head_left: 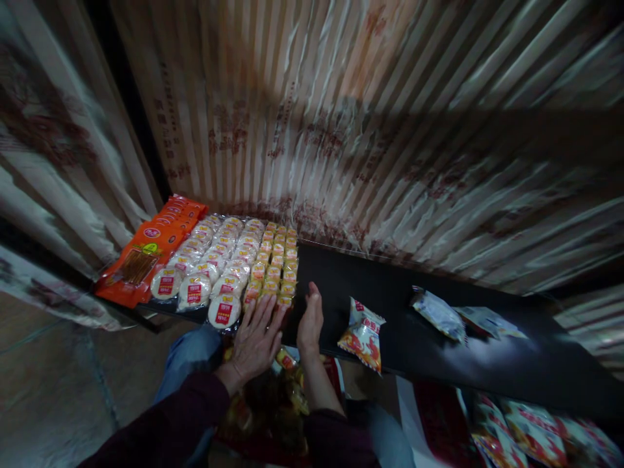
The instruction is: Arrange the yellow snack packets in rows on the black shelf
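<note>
Rows of small yellow snack packs [276, 260] stand on the black shelf, several deep. My left hand [258, 338] lies open with fingers stretched against their front end. To their right, my right hand [311, 322] is held edge-on, fingers straight and palm toward the packs, a small gap apart from them. Neither hand holds anything. Left of the yellow packs are lines of round white crackers in clear wrappers [195, 291]. Orange snack bags [146, 253] overlap at the far left end.
On the shelf [322, 260] to the right lie a white and orange chip bag [363, 335] and silvery bags [439, 315]. Below are a box of yellow-wrapped packs [287, 361] and more chip bags [533, 429]. Printed striped sheeting [312, 130] hangs behind.
</note>
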Motion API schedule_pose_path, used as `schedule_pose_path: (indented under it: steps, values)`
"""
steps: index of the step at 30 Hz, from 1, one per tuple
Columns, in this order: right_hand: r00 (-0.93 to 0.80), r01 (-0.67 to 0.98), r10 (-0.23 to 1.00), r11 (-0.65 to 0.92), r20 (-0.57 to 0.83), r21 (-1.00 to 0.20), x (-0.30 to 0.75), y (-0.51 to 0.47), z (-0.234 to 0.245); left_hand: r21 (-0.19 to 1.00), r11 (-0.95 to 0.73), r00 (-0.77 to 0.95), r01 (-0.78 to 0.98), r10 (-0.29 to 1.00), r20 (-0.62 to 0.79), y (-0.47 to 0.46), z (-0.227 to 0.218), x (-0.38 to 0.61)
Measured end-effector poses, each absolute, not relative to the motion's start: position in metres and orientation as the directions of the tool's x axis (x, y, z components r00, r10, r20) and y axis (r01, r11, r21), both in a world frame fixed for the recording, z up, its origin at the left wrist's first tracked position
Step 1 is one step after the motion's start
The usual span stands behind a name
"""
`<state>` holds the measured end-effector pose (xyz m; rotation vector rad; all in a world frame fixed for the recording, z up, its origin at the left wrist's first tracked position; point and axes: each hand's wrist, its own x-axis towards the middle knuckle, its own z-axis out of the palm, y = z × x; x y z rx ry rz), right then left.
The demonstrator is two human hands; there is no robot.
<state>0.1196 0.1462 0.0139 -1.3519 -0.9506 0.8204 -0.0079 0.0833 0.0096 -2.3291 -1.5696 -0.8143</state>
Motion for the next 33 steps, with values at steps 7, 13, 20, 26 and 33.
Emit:
schedule_pose_path:
  steps: [7, 13, 20, 26, 33]
  values:
    - [0.405, 0.136, 0.912, 0.004, 0.06, -0.991, 0.102, 0.119, 0.01, 0.161, -0.338, 0.192, 0.927, 0.799, 0.569, 0.062, 0.013, -0.023]
    - [0.376, 0.177, 0.925, -0.006, 0.062, -0.984, 0.098, 0.122, 0.014, 0.186, -0.251, 0.106, 0.95, 0.819, 0.564, 0.069, 0.027, -0.045]
    - [0.363, 0.236, 0.929, -0.022, 0.067, -0.971, 0.102, 0.133, 0.011, 0.188, -0.204, 0.076, 0.961, 0.845, 0.529, 0.113, 0.039, -0.054]
    - [0.329, 0.107, 0.944, -0.028, 0.009, -0.994, 0.112, 0.165, 0.008, 0.179, -0.3, 0.177, 0.937, 0.849, 0.498, 0.124, 0.042, -0.029]
    - [0.27, 0.02, 0.963, -0.005, 0.001, -1.0, 0.11, 0.191, -0.001, 0.146, -0.39, 0.285, 0.909, 0.839, 0.464, 0.132, 0.042, -0.012]
